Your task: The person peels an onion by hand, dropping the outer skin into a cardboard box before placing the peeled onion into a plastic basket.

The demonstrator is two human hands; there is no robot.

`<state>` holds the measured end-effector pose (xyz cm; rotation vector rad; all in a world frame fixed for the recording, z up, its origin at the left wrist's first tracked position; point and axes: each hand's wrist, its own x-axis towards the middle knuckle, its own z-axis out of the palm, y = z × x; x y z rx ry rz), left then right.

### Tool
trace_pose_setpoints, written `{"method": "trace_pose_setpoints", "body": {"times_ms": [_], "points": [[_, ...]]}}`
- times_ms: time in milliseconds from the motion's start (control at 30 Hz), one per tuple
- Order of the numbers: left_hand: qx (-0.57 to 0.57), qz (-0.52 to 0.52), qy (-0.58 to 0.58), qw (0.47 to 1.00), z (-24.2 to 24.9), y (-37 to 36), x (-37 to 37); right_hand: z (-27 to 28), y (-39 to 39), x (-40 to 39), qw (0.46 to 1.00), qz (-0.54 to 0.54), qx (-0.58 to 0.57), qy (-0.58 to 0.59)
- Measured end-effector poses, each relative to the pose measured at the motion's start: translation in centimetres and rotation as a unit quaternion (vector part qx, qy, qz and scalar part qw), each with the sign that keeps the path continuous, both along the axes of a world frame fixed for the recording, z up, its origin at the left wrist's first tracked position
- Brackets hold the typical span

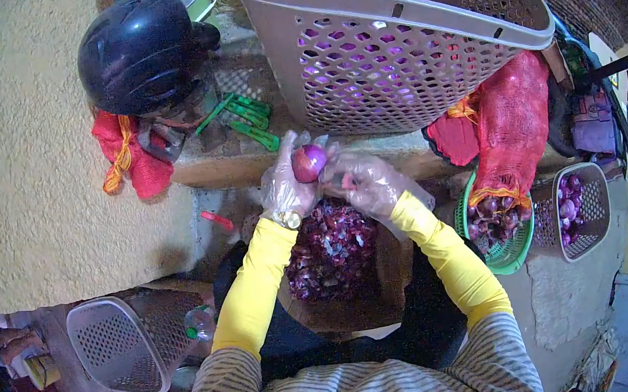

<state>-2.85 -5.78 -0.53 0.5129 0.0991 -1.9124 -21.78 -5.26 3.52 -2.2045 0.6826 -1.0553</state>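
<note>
A red onion with a glossy purple surface rests in my left hand, whose fingers are wrapped round it. Close against its right side is my right hand, fingers curled together; whatever they may hold is too small to make out. Both hands wear clear plastic gloves. Below them, between my legs, a brown cardboard box holds a heap of dark purple onion skins.
A large grey perforated crate with onions stands on the ledge ahead. Left of it are green-handled knives and a black helmet. At right, a red mesh sack spills onions into a green basket.
</note>
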Motion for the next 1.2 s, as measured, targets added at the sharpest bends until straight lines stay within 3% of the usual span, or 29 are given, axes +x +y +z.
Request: {"method": "trace_pose_setpoints", "body": {"times_ms": [33, 67, 100, 167, 233, 300, 367, 433, 600, 667, 833, 933, 1000, 1067, 1133, 1200], "points": [[-0.066, 0.025, -0.146, 0.987, -3.6, -0.6, 0.3, -0.4, 0.2, 0.1, 1.0, 0.001, -0.002, 0.0], [-0.13, 0.049, -0.289, 0.947, -5.6, -0.9, 0.4, -0.6, 0.8, 0.3, 0.997, 0.001, 0.069, 0.026], [-0.131, 0.05, -0.288, 0.947, -3.8, -0.5, 0.2, -0.8, 1.2, 0.3, 0.989, 0.001, 0.139, 0.053], [0.047, 0.013, -0.038, 0.998, 1.9, 0.8, -0.2, -0.6, 0.8, 0.0, 0.995, 0.015, 0.08, 0.053], [0.045, 0.02, -0.066, 0.997, 2.7, 1.0, -0.6, 0.6, 1.2, -0.2, 0.977, -0.005, 0.157, 0.142], [0.043, 0.028, -0.094, 0.994, 2.8, 0.8, -0.5, -3.6, 1.4, -0.5, 0.974, 0.058, 0.191, 0.109], [0.069, 0.051, -0.003, 0.996, 2.3, 0.0, 0.3, -3.5, 1.5, -0.6, 0.964, 0.123, 0.224, 0.074], [0.067, 0.072, 0.01, 0.995, 2.0, -0.1, 0.7, 0.8, 2.3, -0.6, 0.928, 0.133, 0.16, 0.31], [-0.035, -0.032, 0.051, 0.998, 2.8, 1.3, 1.2, 2.0, 2.8, -1.0, 0.884, 0.086, 0.173, 0.426], [-0.023, -0.028, 0.033, 0.999, 2.4, 1.3, 1.0, 3.0, 2.9, -0.1, 0.816, 0.058, 0.231, 0.527], [0.045, 0.049, 0.059, 0.996, 2.7, 1.1, 0.2, 1.1, 3.0, -1.4, 0.841, 0.047, 0.169, 0.511], [0.042, 0.031, 0.007, 0.999, 3.4, 1.8, 0.6, 3.2, 3.1, -1.4, 0.824, 0.036, 0.188, 0.534], [0.003, -0.059, 0.059, 0.997, 3.0, 2.1, 0.6, 5.3, 3.4, -1.5, 0.807, 0.022, 0.226, 0.544], [-0.017, -0.071, 0.038, 0.997, 3.2, 2.9, 0.8, 6.3, 3.8, -1.6, 0.858, -0.027, 0.243, 0.452], [-0.04, -0.084, 0.016, 0.996, 3.9, 3.0, 0.9, 2.7, 3.8, -2.8, 0.876, -0.054, 0.227, 0.422], [0.014, -0.03, -0.021, 0.999, 4.4, 2.8, 0.4, 2.3, 3.7, -3.5, 0.891, -0.072, 0.228, 0.385]]}}
